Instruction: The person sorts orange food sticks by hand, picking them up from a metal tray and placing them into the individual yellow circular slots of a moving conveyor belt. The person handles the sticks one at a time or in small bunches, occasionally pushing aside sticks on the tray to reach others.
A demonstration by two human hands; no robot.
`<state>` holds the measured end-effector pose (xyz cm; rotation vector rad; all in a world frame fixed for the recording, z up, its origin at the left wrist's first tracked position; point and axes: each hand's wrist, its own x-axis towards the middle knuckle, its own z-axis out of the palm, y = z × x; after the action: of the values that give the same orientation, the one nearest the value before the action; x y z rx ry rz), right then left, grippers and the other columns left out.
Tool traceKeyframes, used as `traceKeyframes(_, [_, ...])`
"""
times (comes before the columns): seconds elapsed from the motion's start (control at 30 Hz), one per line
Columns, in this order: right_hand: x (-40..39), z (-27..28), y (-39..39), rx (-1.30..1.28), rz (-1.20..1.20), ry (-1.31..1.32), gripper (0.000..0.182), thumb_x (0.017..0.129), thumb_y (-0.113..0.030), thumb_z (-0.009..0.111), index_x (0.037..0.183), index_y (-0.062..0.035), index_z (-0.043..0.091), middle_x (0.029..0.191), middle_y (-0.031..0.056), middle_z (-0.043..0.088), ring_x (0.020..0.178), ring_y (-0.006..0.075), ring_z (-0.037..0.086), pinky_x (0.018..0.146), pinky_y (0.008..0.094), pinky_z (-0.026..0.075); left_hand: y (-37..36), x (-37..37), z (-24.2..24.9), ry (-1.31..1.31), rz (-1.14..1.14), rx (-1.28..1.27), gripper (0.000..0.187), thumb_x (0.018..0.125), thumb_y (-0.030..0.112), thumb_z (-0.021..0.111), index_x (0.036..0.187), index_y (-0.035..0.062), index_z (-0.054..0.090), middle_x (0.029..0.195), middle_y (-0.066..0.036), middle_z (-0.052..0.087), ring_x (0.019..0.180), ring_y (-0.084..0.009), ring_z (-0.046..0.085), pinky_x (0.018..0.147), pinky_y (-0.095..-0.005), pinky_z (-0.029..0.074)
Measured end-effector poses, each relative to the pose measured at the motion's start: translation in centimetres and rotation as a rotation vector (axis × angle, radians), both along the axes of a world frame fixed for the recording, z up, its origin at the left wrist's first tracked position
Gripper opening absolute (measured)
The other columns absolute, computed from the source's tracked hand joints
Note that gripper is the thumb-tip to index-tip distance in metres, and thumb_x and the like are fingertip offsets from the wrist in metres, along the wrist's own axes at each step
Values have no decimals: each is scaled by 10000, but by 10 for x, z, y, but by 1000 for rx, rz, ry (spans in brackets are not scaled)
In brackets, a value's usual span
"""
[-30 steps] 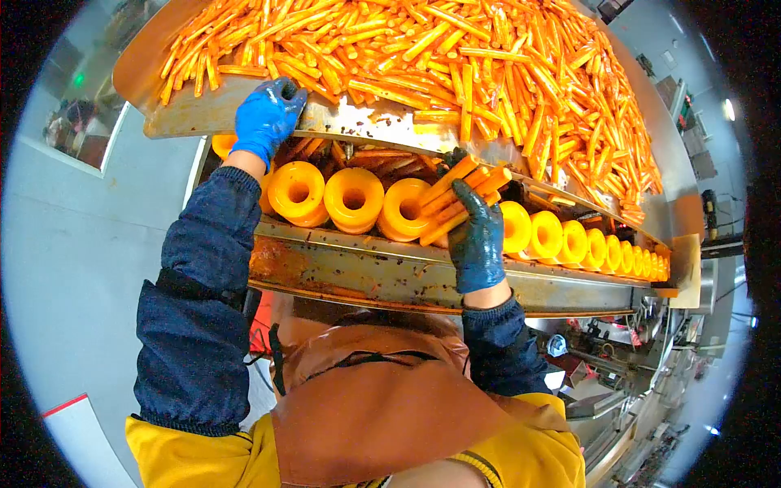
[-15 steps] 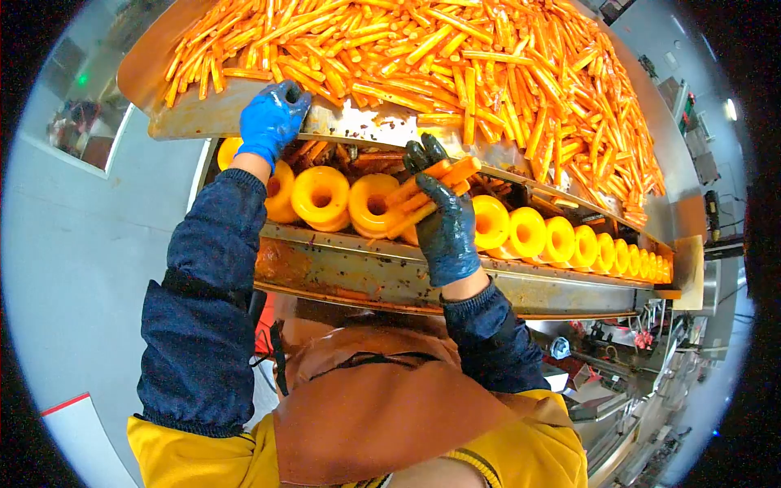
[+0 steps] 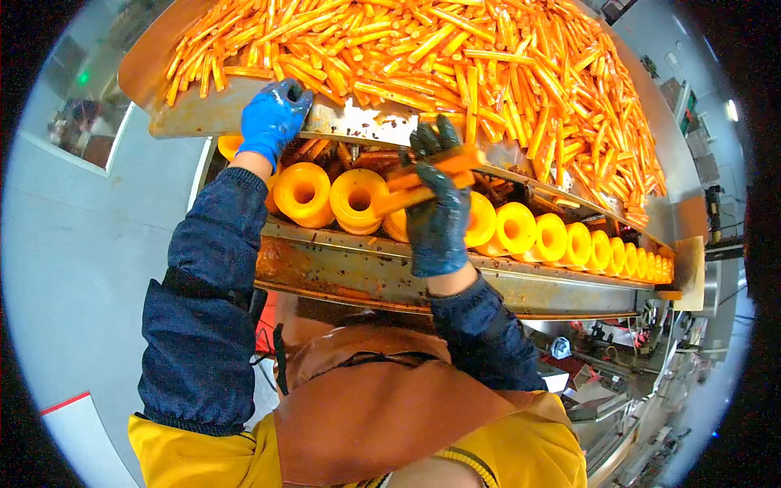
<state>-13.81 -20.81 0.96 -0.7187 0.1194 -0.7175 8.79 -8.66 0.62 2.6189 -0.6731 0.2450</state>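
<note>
My right hand (image 3: 439, 232), in a blue glove with darkened fingers, is closed round a few orange sticks (image 3: 411, 195). They are smeared by motion and lie over the row of yellow spool-shaped cups (image 3: 358, 200). Several more cups stretch away to the right, each with a round hole. My left hand (image 3: 275, 118), in a blue glove, is at the near lip of the metal tray (image 3: 199, 122). Its fingers are curled together, and I cannot make out whether anything is in them. A large heap of glossy orange sticks (image 3: 423, 49) covers the tray beyond both hands.
A metal rail (image 3: 342, 264), spotted with dark bits, runs along the near side of the cups. Stray sticks lie in the gap between cups and tray. A pale block (image 3: 690, 272) stands at the row's right end. Machinery (image 3: 626, 350) is at the lower right.
The cups have shifted a little to the left. My right hand has moved slightly left and up with the sticks, which have turned nearer to level. My left hand has hardly moved.
</note>
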Motion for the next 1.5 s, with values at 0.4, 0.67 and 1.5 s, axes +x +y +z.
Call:
traceKeyframes(0.4, [-20, -19, -16, -6, -149, 159, 407, 935, -179, 504, 1303, -20, 431, 1197, 104, 545, 1094, 196, 527, 973, 321, 399, 0, 2, -2, 19, -17, -5, 365, 807, 459, 536, 881, 115, 631, 975, -126, 629, 934, -307, 592, 793, -414, 473])
traceKeyframes(0.67, [32, -33, 20, -599, -318, 364, 443, 862, -156, 618, 1260, -24, 473, 1146, 118, 569, 1030, 225, 545, 949, 335, 409, 2, 3, -5, -23, -32, -30, 384, 809, 457, 529, 937, 112, 636, 1000, -143, 623, 938, -324, 586, 799, -419, 471])
traceKeyframes(1.5, [-39, 24, -235, -707, -242, 1109, 404, 731, -186, 644, 1076, 4, 553, 985, 172, 645, 811, 226, 630, 671, 295, 486, 1, 0, -2, -12, -36, -60, 318, 815, 391, 582, 879, 84, 629, 901, -145, 640, 857, -334, 605, 746, -400, 474])
